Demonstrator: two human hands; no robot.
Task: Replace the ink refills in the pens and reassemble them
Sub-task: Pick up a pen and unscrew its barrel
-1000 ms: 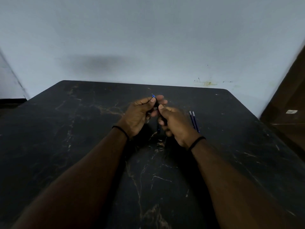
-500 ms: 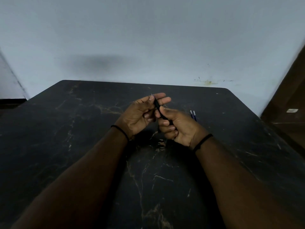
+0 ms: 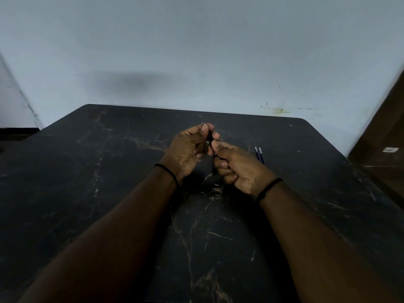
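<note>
A black marble-patterned desk [image 3: 109, 193] carries the work. Above its middle, the left hand [image 3: 188, 149] and right hand [image 3: 238, 169] have fingers clamped on a slim black pen [image 3: 210, 138], tip pointing away. Two blue ink refills [image 3: 259, 154] lie near the right edge. Keeping both halves aligned should help them thread cleanly.

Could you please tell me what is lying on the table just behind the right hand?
Two blue refills lie side by side on the table behind the right hand; their near ends are hidden by it.
</note>
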